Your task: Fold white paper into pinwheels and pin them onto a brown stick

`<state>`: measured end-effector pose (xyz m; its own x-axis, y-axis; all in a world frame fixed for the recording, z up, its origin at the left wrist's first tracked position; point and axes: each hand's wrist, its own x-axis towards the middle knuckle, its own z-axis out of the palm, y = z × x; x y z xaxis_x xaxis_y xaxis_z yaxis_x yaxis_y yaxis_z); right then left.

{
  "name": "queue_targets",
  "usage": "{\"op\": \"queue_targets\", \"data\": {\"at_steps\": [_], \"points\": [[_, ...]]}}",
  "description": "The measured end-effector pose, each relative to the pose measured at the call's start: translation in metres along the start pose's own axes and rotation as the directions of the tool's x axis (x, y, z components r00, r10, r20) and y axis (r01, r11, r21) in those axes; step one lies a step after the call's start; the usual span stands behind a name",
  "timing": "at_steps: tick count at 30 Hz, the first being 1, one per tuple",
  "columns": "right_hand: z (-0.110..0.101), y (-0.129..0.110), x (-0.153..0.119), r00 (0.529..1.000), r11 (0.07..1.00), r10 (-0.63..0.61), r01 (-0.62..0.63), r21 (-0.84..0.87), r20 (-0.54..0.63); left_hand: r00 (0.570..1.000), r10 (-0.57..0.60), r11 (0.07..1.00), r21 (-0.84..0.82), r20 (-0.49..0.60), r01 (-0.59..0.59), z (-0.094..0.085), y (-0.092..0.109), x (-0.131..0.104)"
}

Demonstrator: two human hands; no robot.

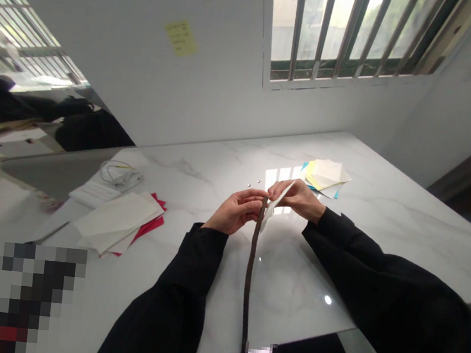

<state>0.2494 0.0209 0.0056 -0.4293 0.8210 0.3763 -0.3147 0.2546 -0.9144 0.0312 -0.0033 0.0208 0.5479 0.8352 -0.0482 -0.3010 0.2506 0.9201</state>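
Note:
In the middle of the head view my hands meet above the pale table. My left hand (236, 210) is closed, thumb and fingers pinching the upper end of a dark brown flat strip (250, 272), which runs down to the bottom edge of the view. A thin white paper sheet (275, 201) stands nearly edge-on beside that end, pinched by my right hand (302, 201). The fingertips of both hands come together at the strip's top, where I cannot tell whether strip and paper touch. Behind my hands lie two tiny shiny pieces (259, 181).
A marble-patterned table (203, 168) reaches the wall. At left, white and red paper sheets (120, 224) lie near a coiled white cable (121, 174). At back right is a small stack of coloured papers (328, 174). A yellow note (181, 37) sticks to the wall.

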Motion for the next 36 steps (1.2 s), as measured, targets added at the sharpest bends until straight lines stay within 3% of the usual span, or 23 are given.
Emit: {"op": "queue_targets", "data": {"at_steps": [20, 27, 36], "points": [[-0.001, 0.006, 0.000, 0.998, 0.997, 0.062, -0.062, 0.040, 0.006, 0.999, -0.008, 1.000, 0.014, 0.039, 0.008, 0.002, 0.003, 0.000], [0.000, 0.001, -0.001, 0.993, 0.993, 0.119, -0.119, 0.007, 0.002, 1.000, -0.013, 1.000, 0.028, -0.010, 0.014, -0.001, 0.001, 0.002], [-0.004, 0.015, -0.002, 0.986, 0.985, 0.163, -0.164, 0.051, 0.024, 0.998, 0.017, 0.999, 0.039, -0.056, -0.014, -0.009, -0.006, 0.005]]}}
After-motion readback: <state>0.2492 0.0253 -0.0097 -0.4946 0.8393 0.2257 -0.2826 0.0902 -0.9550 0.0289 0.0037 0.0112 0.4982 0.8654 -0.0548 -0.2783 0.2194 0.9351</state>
